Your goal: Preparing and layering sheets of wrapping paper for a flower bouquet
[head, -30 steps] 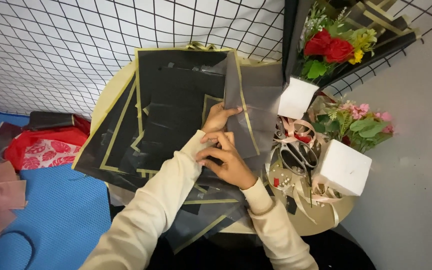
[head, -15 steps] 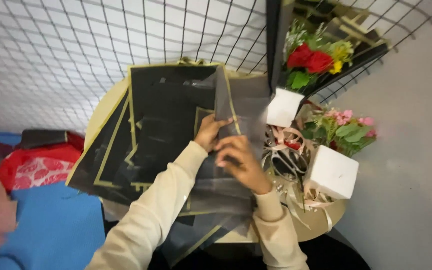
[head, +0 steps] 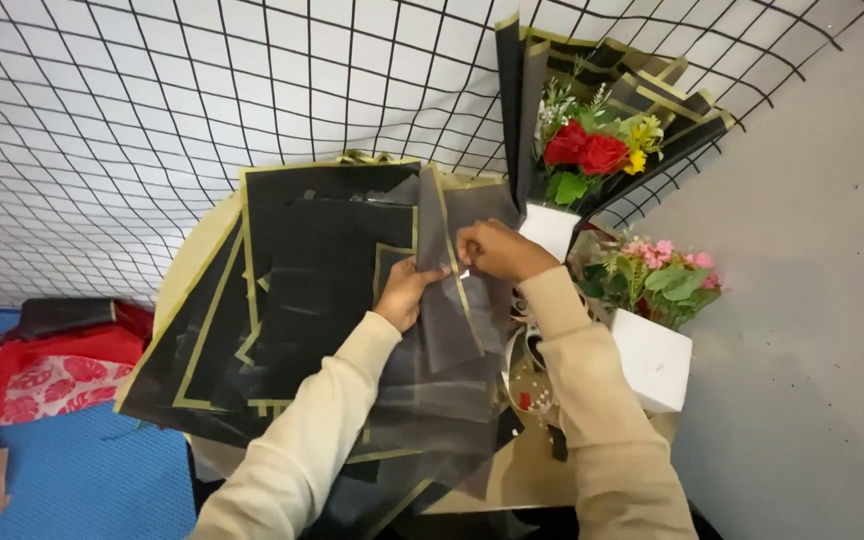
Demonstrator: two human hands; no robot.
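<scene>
— What are the two hands doing?

— They hold up one dark see-through sheet with a gold edge. The left hand pinches its lower left side. The right hand pinches its top edge, just to the right of the left hand.

— Are the fingers closed tight?

— Yes, both hands are closed on the sheet, with the paper between thumb and fingers.

— Where is the sheet?

— It is lifted a bit above the round table, over the right part of a pile of black wrapping sheets with gold borders.

— What else is near the table?

— At the back right of the table stands a bouquet of red roses in black wrap. On the right side sits a white box with pink flowers. Left of the table, low down, lies a red cloth on a blue mat. Behind the table is a black wire grid.
</scene>
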